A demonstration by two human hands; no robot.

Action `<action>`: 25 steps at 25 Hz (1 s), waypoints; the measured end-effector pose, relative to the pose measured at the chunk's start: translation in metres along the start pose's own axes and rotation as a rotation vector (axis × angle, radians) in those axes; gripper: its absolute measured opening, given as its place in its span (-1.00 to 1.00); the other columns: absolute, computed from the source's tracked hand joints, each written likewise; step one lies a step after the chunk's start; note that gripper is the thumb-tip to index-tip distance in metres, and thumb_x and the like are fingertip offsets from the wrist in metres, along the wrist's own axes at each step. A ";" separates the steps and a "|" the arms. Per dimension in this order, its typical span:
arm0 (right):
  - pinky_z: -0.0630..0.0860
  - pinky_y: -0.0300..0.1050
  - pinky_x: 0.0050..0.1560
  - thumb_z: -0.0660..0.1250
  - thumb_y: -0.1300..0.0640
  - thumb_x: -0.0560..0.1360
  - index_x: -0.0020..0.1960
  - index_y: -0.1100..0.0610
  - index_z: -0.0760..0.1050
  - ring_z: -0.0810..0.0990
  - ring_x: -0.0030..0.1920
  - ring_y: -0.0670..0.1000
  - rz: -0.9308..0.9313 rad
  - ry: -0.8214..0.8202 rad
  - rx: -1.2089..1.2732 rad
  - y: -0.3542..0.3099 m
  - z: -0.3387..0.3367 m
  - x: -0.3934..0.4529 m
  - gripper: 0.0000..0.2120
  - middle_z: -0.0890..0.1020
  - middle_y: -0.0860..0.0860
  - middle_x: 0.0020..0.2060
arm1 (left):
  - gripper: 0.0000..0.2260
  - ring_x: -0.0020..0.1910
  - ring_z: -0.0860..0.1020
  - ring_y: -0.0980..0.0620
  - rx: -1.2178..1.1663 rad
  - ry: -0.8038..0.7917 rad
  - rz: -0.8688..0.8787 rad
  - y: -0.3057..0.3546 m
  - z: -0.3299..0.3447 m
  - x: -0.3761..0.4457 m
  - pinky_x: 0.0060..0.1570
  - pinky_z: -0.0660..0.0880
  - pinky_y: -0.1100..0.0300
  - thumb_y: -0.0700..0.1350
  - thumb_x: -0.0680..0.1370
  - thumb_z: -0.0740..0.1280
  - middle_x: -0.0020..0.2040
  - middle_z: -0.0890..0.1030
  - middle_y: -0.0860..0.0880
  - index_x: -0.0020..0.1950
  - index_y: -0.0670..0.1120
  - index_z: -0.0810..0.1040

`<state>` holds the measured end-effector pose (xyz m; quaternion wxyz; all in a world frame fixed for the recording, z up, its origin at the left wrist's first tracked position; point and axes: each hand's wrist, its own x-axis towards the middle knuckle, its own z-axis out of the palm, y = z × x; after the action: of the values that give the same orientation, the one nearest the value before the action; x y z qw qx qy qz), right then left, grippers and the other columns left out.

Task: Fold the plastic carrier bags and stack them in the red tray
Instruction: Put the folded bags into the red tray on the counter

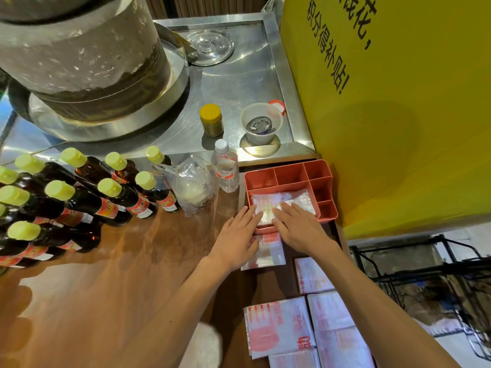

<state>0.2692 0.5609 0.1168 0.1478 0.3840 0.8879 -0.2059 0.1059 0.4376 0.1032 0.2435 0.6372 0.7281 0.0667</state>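
A red tray (281, 183) with several compartments stands on the wooden counter at right. In its large front compartment lies a folded white plastic bag (268, 208) with red and yellow print, on top of other folded bags (300, 199). My left hand (239, 235) and my right hand (297, 225) lie flat, fingers spread, pressing down on that bag at the tray's front edge. Another folded bag (265, 252) lies just in front of the tray, partly under my hands. More flat white bags with red print (305, 330) lie nearer to me.
Several dark bottles with yellow caps (79, 192) crowd the left of the counter. A clear bag (192, 185) and a water bottle (225, 168) stand left of the tray. Behind are a steel surface with a jar (211, 119) and cup (260, 123). A yellow board (398, 115) walls the right.
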 end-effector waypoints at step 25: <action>0.49 -0.02 0.25 0.33 -0.25 0.53 0.38 0.11 0.36 0.48 0.31 0.08 0.649 0.101 0.168 0.050 0.091 -0.127 -0.41 0.44 0.07 0.33 | -0.60 0.10 0.60 -0.07 -0.822 0.094 -0.791 0.026 0.064 -0.026 -0.22 0.52 0.22 0.01 0.57 0.41 0.20 0.59 -0.09 0.30 -0.13 0.39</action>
<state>0.3996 0.4698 0.0786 0.1294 0.6673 0.7054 -0.2012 0.1590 0.4033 0.0655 0.4453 0.1656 0.8354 0.2766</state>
